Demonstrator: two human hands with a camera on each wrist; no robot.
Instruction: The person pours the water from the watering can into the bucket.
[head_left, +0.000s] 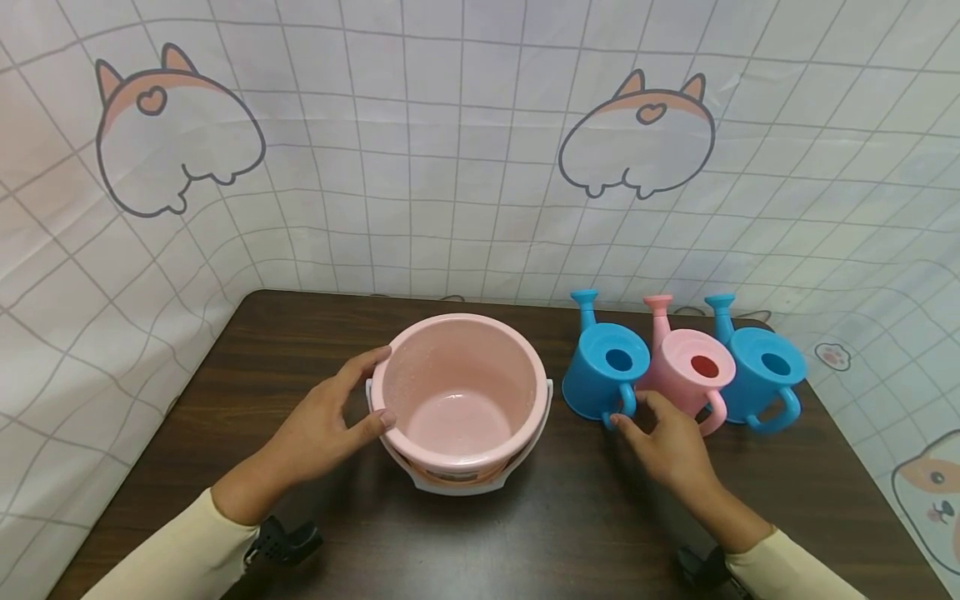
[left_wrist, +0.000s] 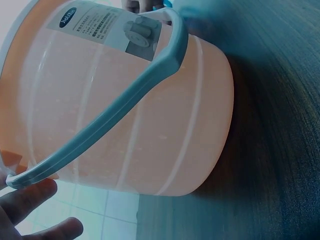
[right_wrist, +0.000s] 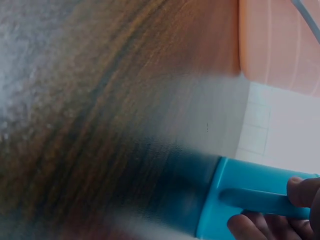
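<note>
So my right hand (head_left: 671, 446) has the handle (head_left: 628, 400) of the leftmost blue watering can (head_left: 600, 375), thumb on one side, fingers curled round the other. That can's at the left end of the row, just to the right of the pink bucket (head_left: 457, 358), with the pink watering can (head_left: 678, 367) close beside it and a second blue can (head_left: 761, 379) past that. Looks upright on the wooden table (head_left: 300, 350), though I can't tell if the base is a hair off.

My left hand (head_left: 315, 429) is spread loosely on the bucket's left side, thumb tip over the rim, index touching it farther back. Not really a clamp.

Handling-wise, I'd guess hard, shiny plastic: stiff, pretty light, not very fragile. Can't see if there's water in it, and that would change the weight. Smooth loop, so probably slippery when wet; I'd keep the whole loop in my fingers and leave the skinny spout (head_left: 583, 308) alone. The bucket wall might flex a bit, so the rim seems the better hold; the swinging bail (left_wrist: 110, 120) probably won't steady it.
</note>
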